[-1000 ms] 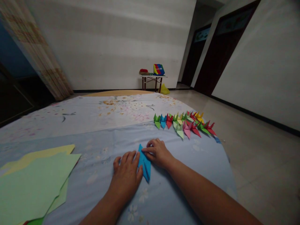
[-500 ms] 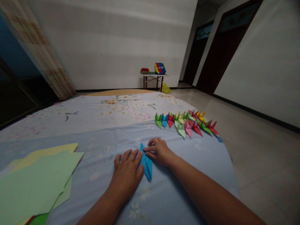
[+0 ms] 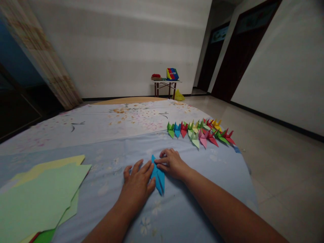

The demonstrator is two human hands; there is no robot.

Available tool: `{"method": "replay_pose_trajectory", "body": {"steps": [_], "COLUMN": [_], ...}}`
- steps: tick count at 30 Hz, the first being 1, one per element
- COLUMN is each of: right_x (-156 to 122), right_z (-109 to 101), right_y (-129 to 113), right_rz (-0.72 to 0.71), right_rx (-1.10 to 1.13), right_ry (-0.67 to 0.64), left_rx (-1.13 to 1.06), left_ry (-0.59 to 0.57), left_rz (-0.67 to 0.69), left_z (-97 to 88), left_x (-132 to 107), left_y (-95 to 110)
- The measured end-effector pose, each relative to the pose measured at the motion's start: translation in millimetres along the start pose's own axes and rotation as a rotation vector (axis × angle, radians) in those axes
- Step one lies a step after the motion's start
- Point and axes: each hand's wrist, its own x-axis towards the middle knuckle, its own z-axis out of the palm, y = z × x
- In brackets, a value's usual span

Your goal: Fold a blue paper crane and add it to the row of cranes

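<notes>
A narrow blue folded paper (image 3: 158, 179), pointed at both ends, lies on the light-blue cloth between my hands. A slit splits its near half into two points. My left hand (image 3: 136, 185) rests at its left side, fingers spread, with the index fingertip and thumb against the paper's edge. From the right, my right hand (image 3: 172, 163) has its fingers bent and its thumb and forefinger closed at the paper's upper right edge. Those fingertips cover a little of the paper. Beyond, to the right, stand several folded paper cranes (image 3: 202, 138) in green, blue, red, pink and yellow.
A stack of green and yellow paper sheets (image 3: 37, 195) lies at the left of the cloth-covered round table (image 3: 106, 145). Against the far wall, a small table (image 3: 162, 81) holds a colourful box (image 3: 172, 74). A yellow bag (image 3: 179, 96) is on the floor beside it.
The left hand's fingers have shifted very slightly, and the two near points of the blue paper look a bit farther apart. The right hand stays at the same edge.
</notes>
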Motion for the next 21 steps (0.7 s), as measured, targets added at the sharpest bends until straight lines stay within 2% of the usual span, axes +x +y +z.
{"method": "replay_pose_trajectory", "body": {"steps": [6, 21], "right_x": [0.9, 1.9], "right_z": [3.0, 1.6], "right_y": [2.4, -0.6], "right_rz": [-0.005, -0.002], "right_rx": [-0.005, -0.009], "right_ry": [0.014, -0.014], "left_rx": [-0.009, 0.002], "left_ry": [0.025, 0.055], "left_rz": [-0.006, 0.02], "left_z": [7.5, 8.0], "left_x": [-0.4, 2.9], "left_y": [-0.3, 1.6]}}
